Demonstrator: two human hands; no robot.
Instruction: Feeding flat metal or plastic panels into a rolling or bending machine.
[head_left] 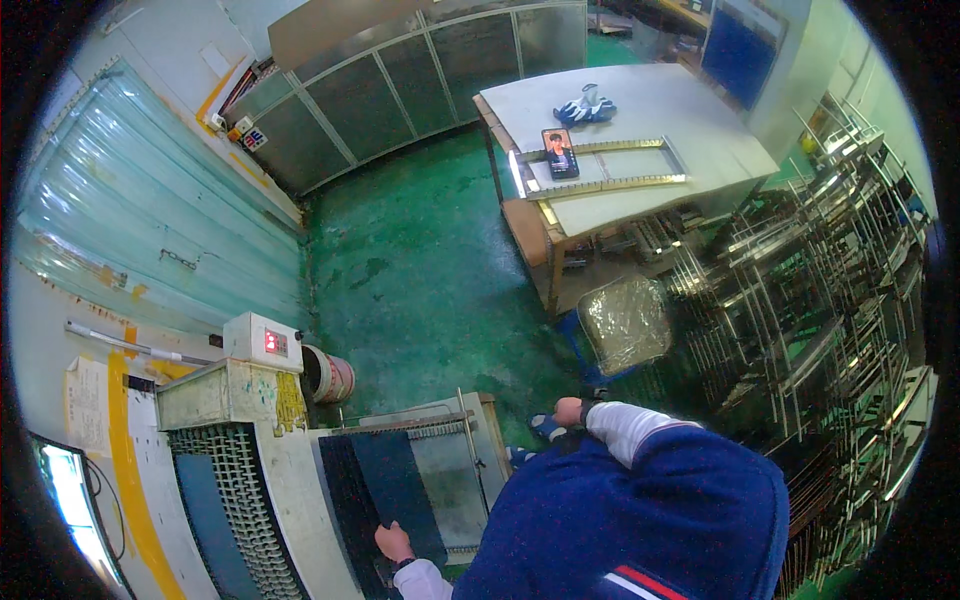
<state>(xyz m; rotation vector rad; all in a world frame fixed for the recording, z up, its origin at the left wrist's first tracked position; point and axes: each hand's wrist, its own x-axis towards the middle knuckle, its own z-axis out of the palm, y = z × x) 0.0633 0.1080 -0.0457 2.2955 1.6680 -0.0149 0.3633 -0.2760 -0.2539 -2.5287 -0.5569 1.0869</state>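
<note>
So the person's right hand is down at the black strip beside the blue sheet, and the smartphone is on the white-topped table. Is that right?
Not quite: in the head view the left hand is at the black strip beside the blue sheet. The smartphone is indeed on the white-topped table.

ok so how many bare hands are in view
2: the left hand at the dark strip, the right hand over the green floor, below the stool in the picture.

Wide fisheye view downward from head height
</note>
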